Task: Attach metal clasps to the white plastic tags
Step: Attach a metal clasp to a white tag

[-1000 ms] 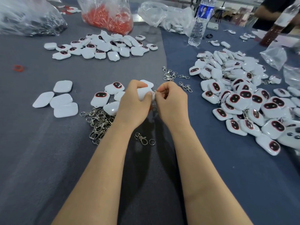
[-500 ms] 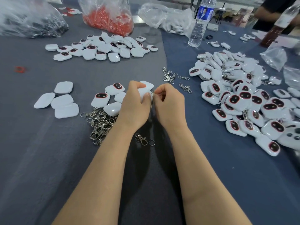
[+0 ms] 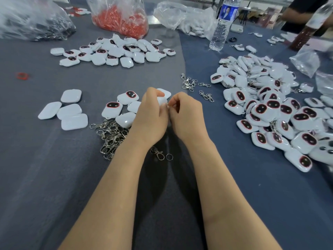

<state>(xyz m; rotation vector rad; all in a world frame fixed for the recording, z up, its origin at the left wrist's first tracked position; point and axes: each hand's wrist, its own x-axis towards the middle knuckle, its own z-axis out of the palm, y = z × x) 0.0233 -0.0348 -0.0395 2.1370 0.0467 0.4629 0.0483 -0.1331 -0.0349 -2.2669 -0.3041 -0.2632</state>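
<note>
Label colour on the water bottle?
Mostly blue. The label shows best in the head view, which is the only view.

Both your forearms reach forward and converge; your left hand (image 3: pixel 151 118) curls round a white tag (image 3: pixel 161 101). Your right hand (image 3: pixel 187 116), fingers bent, pinches at that tag's edge.

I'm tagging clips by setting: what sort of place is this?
Probably a hand-assembly workshop: heaps of white tags and loose metal clasps on a cloth-covered table, with a bag of red parts behind.
</note>
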